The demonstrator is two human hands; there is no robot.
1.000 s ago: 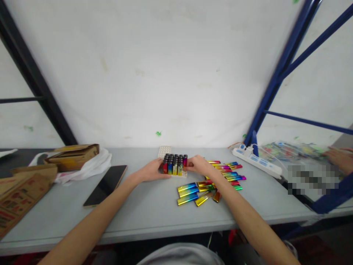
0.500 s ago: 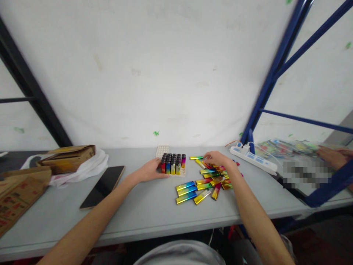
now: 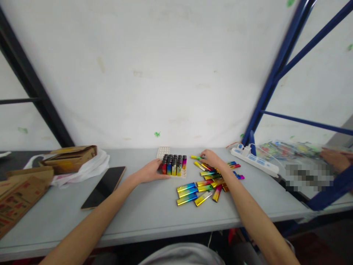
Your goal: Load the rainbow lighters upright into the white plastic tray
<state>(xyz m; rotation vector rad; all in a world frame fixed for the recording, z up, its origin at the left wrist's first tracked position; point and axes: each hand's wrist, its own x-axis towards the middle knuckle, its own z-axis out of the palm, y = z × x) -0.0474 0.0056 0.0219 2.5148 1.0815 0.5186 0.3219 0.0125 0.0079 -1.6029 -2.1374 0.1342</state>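
Observation:
Several metallic rainbow lighters point(image 3: 174, 168) with dark tops stand upright, close together in a white tray point(image 3: 183, 174). My left hand point(image 3: 151, 171) holds this tray at its left side, thumb along the near edge and fingers partly hidden behind the lighters. To the right, several loose lighters point(image 3: 187, 194) lie flat in a spread pile. My right hand point(image 3: 210, 157) is at the pile's far side, its fingers closed on the end of a yellow-green lighter point(image 3: 194, 157) that lies apart from the others.
A second white tray point(image 3: 163, 150) with holes lies behind the lighters. On the left are a dark tablet point(image 3: 104, 187), a cardboard box point(image 3: 71, 158) on white plastic and a brown carton point(image 3: 24, 198). A power strip point(image 3: 255, 160) and another person's hand point(image 3: 335, 159) are on the right.
My right hand has shifted slightly left and away from me, from over the pile to the end of the yellow-green lighter. My left hand stays at the tray.

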